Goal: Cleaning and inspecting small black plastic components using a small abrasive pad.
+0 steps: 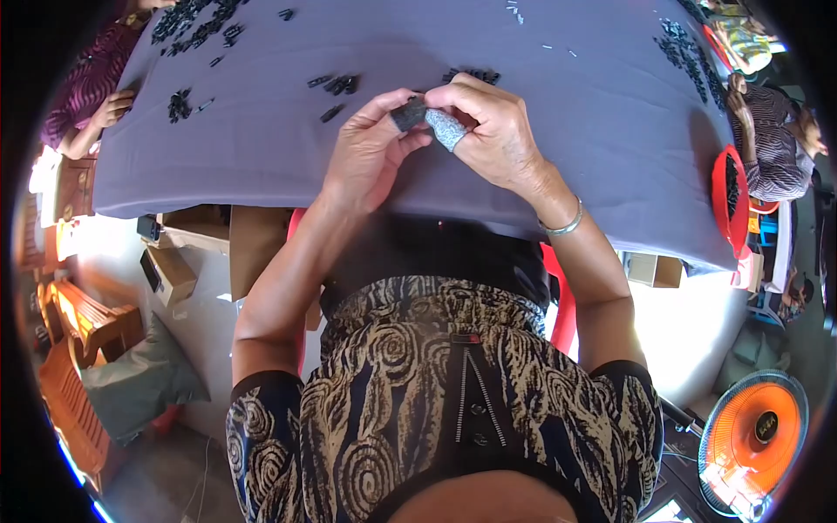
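My left hand [362,157] and my right hand [501,135] meet above the near part of a cloth-covered table [593,122]. Thumbs and fingers of both are closed in a pinch, tip to tip. A dark finger cover [408,114] wraps a digit of the left hand, and a speckled grey finger cover [445,129] sits on the right thumb. Whatever lies between the fingertips is hidden or too small to name. Just beyond the hands are small black parts [338,84] in a loose cluster, a single black part [331,113], and another pile of black parts [472,77].
More black parts lie in heaps at the far left [196,24] and far right [684,61]. A red basin [732,196] with dark pieces stands at the right edge. People sit at both sides, one with a hand [118,106] on the cloth. An orange fan [755,436] is at lower right.
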### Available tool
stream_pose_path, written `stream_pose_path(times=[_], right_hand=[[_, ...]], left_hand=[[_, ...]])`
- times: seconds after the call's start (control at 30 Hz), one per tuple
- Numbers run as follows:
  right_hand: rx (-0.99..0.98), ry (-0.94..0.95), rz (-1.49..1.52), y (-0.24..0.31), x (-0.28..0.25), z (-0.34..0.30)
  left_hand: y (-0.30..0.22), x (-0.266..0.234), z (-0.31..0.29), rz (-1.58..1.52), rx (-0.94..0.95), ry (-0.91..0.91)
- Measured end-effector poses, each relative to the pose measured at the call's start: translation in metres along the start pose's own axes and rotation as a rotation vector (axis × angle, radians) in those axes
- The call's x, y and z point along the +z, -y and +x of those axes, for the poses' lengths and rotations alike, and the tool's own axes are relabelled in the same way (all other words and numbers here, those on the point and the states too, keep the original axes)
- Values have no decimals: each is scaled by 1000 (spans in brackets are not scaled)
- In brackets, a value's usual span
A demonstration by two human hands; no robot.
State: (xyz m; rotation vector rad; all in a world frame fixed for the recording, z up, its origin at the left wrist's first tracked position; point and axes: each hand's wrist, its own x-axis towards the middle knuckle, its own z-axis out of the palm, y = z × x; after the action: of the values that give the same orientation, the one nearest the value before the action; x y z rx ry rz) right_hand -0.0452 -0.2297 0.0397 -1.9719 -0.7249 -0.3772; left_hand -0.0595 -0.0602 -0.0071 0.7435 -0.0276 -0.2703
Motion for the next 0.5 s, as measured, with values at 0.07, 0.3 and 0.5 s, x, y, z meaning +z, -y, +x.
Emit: stream_pose_path(times=[0.07,0.3,0.5], right_hand=[[-92,91,-101,-6,-13,6],[78,-127,-590,-104,-97,27],[12,230,-989,-138,-103,28]], left_hand=[[-5,9,-5,101,45,-21],[1,10,-3,555,203,60],[2,13,-4,679,196,30]])
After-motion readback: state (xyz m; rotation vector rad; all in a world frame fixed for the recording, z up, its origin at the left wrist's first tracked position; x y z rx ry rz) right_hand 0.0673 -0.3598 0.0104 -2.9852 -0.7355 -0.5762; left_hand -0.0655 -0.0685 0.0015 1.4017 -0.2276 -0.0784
